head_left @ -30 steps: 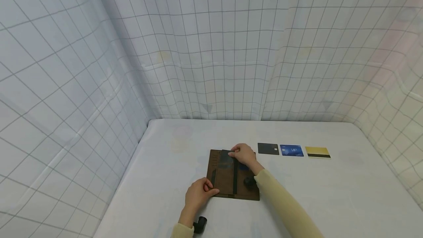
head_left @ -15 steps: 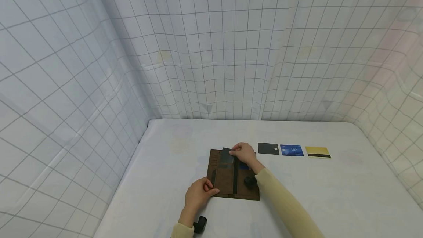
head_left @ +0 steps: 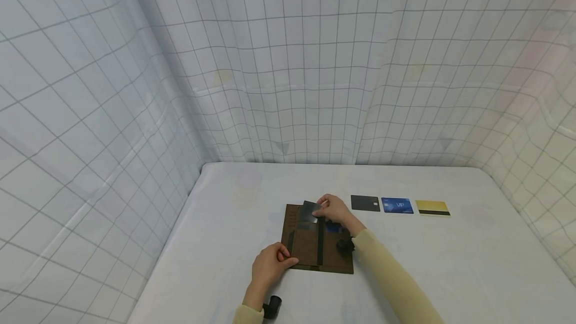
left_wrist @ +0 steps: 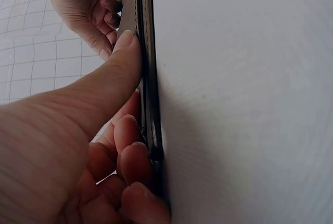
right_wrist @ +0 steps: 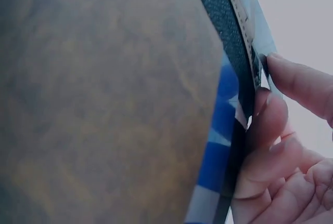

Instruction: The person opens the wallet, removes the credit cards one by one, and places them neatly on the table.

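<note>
Basically, right hand (head_left: 334, 209) is in a pinch: thumb and index almost together, gripping the side of a glossy dark-grey rectangular card (head_left: 308, 211). Card sits left of those fingers, slightly tilted, its top past the far edge of a flat, unfolded brown leather wallet (head_left: 306, 250). Right forearm, in a cream sleeve (head_left: 390, 275), slants in from lower right, wrist over the wallet's right half.

Left hand (head_left: 268, 265) is at the wallet's near-left corner: thumb on the face, other fingers curled at the edge, little gap, wallet between. Forearm runs up from the bottom.

Just below the right fingers: a blue card (head_left: 332, 227) in the wallet, partly covered. Right of them on the white desk (head_left: 216, 224), in a row going outward: black card with a chip (head_left: 365, 203), blue "VIP" card (head_left: 397, 205), gold card with a black stripe (head_left: 432, 207).
</note>
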Action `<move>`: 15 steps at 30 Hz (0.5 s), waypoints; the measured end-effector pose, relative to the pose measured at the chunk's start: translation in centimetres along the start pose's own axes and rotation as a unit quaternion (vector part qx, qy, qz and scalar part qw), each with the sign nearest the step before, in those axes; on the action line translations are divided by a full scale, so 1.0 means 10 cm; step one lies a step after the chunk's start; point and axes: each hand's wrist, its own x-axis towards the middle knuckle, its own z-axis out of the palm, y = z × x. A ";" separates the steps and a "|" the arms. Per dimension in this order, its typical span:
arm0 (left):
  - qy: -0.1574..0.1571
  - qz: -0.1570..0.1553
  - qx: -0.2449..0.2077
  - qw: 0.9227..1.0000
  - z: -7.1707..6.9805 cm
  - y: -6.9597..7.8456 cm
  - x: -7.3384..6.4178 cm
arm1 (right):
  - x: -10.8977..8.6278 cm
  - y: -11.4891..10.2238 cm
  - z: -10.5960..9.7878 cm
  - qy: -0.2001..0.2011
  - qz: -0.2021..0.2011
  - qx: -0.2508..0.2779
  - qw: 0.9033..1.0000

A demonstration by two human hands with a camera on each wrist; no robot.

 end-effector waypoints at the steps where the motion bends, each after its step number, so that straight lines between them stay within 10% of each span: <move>1: 0.000 0.000 0.000 1.000 0.00 0.00 0.00 | 0.00 0.00 0.00 -0.003 0.000 0.003 1.000; 15: 0.000 0.003 -0.003 1.000 -0.02 0.00 0.00 | -0.02 -0.02 0.02 0.020 -0.005 0.016 1.000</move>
